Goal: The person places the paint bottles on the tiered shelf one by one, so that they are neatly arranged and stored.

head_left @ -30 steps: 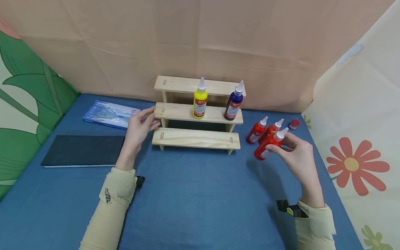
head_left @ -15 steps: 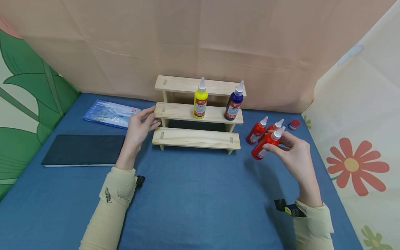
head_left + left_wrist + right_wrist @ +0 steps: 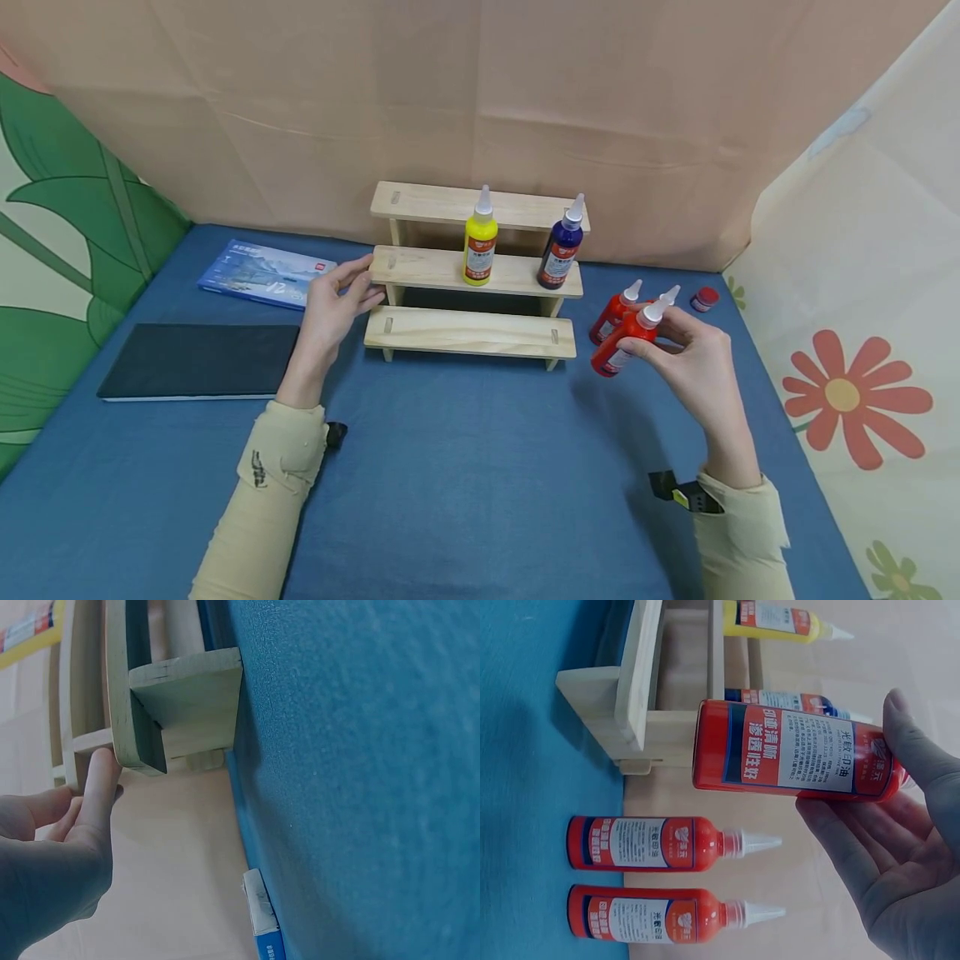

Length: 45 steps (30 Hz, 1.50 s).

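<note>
Right hand (image 3: 907, 881) grips 1 red bottle (image 3: 795, 754) near 2 others (image 3: 641, 844).

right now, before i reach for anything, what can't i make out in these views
- Small red-capped jar, head view: its label is too small to read.
- Standing red bottle on the right, head view: mostly hidden by the held red bottle and right hand.
- Dark blue bottle, right wrist view: partly covered by the held red bottle.
- Yellow bottle, left wrist view: cut off by the picture's left edge.
</note>
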Motion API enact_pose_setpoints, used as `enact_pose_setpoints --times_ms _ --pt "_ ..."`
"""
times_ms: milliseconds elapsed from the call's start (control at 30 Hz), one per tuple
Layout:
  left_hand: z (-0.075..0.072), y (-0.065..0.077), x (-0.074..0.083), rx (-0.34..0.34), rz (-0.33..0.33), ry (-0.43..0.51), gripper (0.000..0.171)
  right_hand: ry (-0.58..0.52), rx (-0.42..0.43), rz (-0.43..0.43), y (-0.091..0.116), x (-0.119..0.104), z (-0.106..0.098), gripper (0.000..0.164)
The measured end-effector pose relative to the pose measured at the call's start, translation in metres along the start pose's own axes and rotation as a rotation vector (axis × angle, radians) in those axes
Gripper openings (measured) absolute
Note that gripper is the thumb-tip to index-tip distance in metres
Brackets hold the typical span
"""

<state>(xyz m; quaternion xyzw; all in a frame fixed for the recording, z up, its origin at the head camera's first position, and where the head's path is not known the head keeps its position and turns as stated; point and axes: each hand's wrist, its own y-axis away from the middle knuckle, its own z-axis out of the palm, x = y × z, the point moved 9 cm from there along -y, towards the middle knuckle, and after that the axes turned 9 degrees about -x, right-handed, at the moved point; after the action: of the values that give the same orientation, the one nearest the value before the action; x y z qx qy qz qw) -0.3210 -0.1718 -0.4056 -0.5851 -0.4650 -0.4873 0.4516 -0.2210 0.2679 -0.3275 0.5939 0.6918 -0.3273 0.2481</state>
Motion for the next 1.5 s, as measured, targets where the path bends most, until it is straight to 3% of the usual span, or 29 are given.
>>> enact_pose_setpoints --times_ms 733,1500 --pt "0.0 0.0 0.0 0.001 0.011 -0.008 0.044 -0.051 -0.013 -0.104 -0.014 -0.032 0.014 0.045" --pt "0.0 -0.001 0.0 0.004 0.012 -0.009 0.044 -0.057 -0.034 -0.132 -0.025 -0.047 0.028 0.043"
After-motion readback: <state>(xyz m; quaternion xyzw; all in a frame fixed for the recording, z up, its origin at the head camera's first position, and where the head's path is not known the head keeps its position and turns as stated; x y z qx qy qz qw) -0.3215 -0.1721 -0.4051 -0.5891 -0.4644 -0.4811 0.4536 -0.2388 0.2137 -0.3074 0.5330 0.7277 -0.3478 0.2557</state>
